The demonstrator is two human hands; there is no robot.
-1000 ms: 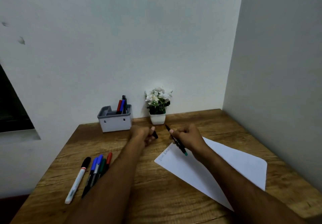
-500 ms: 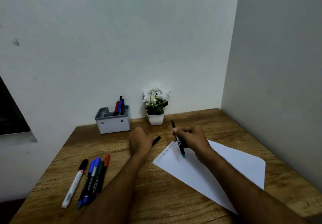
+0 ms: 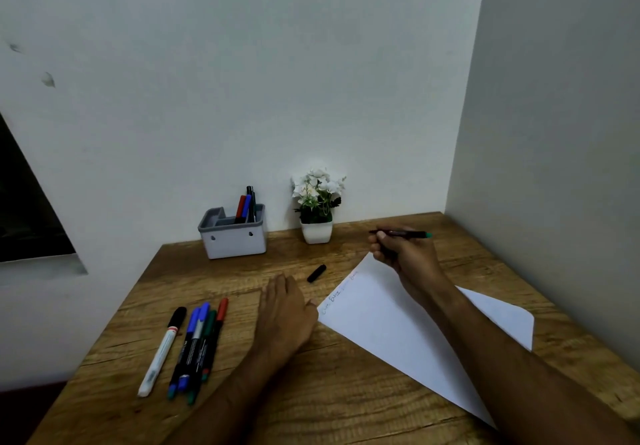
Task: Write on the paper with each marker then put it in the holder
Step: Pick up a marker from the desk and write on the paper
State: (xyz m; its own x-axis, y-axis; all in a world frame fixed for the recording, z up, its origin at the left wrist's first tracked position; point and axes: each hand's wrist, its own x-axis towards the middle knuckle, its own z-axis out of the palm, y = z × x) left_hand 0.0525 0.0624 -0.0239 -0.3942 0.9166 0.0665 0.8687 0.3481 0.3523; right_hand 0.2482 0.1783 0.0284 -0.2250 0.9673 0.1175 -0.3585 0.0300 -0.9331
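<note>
My right hand (image 3: 403, 254) grips an uncapped black marker with a green end (image 3: 405, 234), held level above the far corner of the white paper (image 3: 388, 327). Faint writing runs along the paper's left edge. The marker's black cap (image 3: 316, 273) lies on the desk just left of the paper. My left hand (image 3: 285, 313) rests flat on the desk, fingers straight, its thumb side touching the paper's left corner. The grey holder (image 3: 235, 237) stands at the back with three markers upright in its right compartment. Several capped markers (image 3: 194, 340) lie in a row at the left.
A small white pot of white flowers (image 3: 317, 209) stands right of the holder against the back wall. A side wall closes off the wooden desk (image 3: 311, 392) on the right. The desk's left edge drops off beside the loose markers.
My left hand let the black cap drop onto the desk and flattened beside the paper. My right hand lifted the marker away from the paper toward the far right and turned it level.
</note>
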